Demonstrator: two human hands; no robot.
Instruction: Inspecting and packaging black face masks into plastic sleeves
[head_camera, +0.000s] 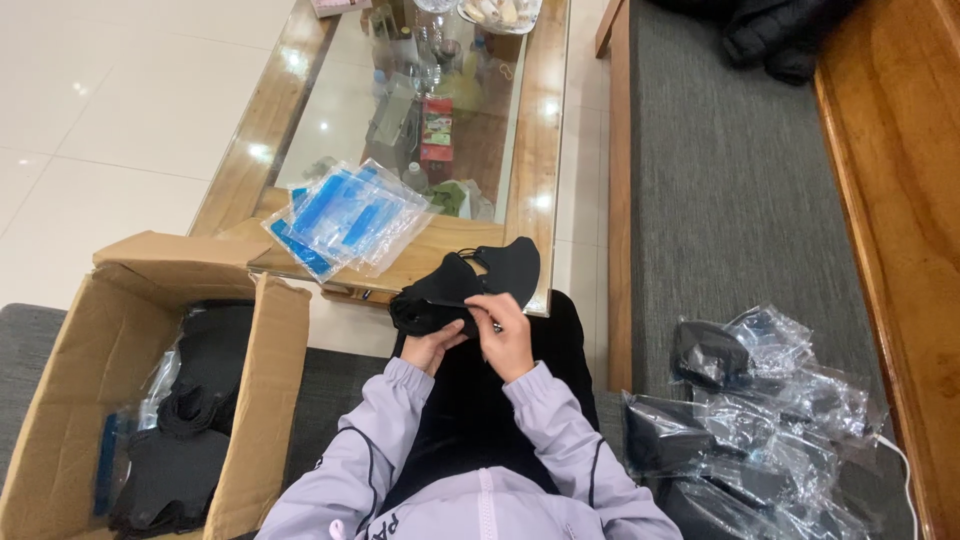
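Over my lap I hold a small stack of black face masks (440, 295). My left hand (432, 348) grips the stack from below. My right hand (506, 335) pinches the top mask (508, 268), which fans up toward the table edge. Both sleeves are pale lilac.
An open cardboard box (270, 380) with more black masks stands at my left. Clear blue-edged bags (345, 215) lie on the wood-framed glass coffee table (535, 130). Bagged black masks (760, 420) are piled on the grey bench cushion (730, 200) at my right. A dark garment (775, 35) lies farther along.
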